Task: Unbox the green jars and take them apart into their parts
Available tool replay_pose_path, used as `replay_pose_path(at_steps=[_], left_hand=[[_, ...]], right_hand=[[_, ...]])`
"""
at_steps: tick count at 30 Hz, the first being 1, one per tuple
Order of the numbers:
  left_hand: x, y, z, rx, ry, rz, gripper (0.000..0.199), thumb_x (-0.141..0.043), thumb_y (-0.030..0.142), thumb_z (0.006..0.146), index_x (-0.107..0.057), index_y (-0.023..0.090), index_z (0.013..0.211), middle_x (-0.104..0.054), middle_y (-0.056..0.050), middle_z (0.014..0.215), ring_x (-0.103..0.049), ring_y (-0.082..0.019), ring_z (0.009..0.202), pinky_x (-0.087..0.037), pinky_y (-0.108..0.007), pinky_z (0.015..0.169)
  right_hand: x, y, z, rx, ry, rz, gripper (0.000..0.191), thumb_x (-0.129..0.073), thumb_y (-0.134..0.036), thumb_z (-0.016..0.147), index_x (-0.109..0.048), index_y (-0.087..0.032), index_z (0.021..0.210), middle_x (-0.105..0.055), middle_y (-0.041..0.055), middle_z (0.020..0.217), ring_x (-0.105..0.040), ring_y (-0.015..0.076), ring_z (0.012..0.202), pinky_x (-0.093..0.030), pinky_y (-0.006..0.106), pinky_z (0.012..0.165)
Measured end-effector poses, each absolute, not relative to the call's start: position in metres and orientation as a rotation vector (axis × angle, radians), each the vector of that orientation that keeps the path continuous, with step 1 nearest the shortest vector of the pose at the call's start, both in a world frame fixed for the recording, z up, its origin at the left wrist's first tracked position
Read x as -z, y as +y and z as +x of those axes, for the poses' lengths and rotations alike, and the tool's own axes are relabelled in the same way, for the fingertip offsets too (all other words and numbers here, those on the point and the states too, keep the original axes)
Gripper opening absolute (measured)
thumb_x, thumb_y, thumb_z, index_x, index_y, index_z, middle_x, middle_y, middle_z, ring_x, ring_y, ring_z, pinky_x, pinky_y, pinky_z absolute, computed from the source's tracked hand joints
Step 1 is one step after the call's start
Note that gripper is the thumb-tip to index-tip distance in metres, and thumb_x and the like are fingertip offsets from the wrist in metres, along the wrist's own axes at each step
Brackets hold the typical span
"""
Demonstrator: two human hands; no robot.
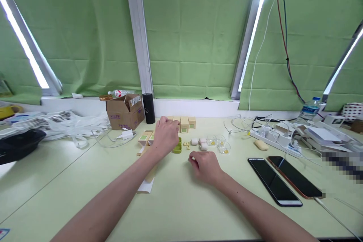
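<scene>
My left hand (166,135) is bent over the small tan boxes (184,125) in the middle of the table, its fingers curled down; whatever they hold is hidden. Low on the table my right hand (207,166) rests with fingers pinched together; nothing can be made out between them. Between the hands sit green trays (177,147) and tiny yellow pieces (187,148). Pinkish-white rolls (203,146) and clear plastic cups (224,148) with yellow bits lie beyond my right hand. Open tan boxes (145,136) are partly covered by my left hand.
A cardboard box (124,113) and a black cylinder (148,108) stand at the back left. Two phones (275,181) lie on the right, near a beige oval object (261,145), a power strip (275,143) and tangled cables. White straps (76,124) are heaped left.
</scene>
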State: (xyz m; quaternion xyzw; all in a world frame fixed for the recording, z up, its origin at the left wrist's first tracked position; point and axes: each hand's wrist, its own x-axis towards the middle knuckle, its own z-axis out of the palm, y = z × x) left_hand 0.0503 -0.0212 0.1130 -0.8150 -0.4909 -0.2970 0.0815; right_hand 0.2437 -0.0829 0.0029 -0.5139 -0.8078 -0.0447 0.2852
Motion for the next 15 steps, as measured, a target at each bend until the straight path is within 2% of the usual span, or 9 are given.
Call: replay_pose_path(at_steps=[2,5,9,15], left_hand=[[-0.117,0.000,0.055,0.862,-1.485,-2.448,0.034,-0.046,0.019,0.095,-0.072,0.018,0.117,-0.076,-0.016,0.107,-0.045,-0.036,0.113,-0.034,-0.048,0.092],[-0.114,0.034,0.066,0.690,-1.591,-2.495,0.042,-0.049,0.024,0.093,-0.064,0.017,0.133,-0.071,-0.018,0.125,-0.040,-0.038,0.122,-0.033,-0.049,0.099],[-0.101,0.069,0.088,0.547,-1.579,-2.561,0.052,-0.055,0.031,0.092,-0.055,0.016,0.142,-0.060,-0.021,0.138,-0.038,-0.039,0.128,-0.031,-0.051,0.105],[-0.077,0.103,0.124,0.354,-1.607,-2.604,0.064,-0.058,0.035,0.091,-0.043,0.014,0.150,-0.051,-0.025,0.146,-0.035,-0.041,0.139,-0.030,-0.053,0.111]], right_hand=[[0.000,-0.096,0.240,0.048,-2.242,-1.396,0.012,-0.057,-0.023,0.095,-0.069,-0.024,0.094,-0.076,0.0004,0.075,-0.062,0.0156,0.061,-0.025,0.029,0.060],[0.000,-0.105,0.236,-0.069,-2.279,-1.398,0.014,-0.056,-0.022,0.095,-0.070,-0.025,0.095,-0.078,0.0006,0.081,-0.066,0.0164,0.066,-0.026,0.029,0.061],[-0.004,-0.105,0.235,-0.119,-2.270,-1.394,0.014,-0.057,-0.021,0.096,-0.070,-0.026,0.096,-0.079,0.0008,0.085,-0.069,0.0168,0.070,-0.028,0.028,0.062],[-0.006,-0.107,0.237,-0.120,-2.309,-1.394,0.015,-0.057,-0.019,0.094,-0.069,-0.025,0.101,-0.080,0.0021,0.091,-0.071,0.0182,0.076,-0.031,0.028,0.064]])
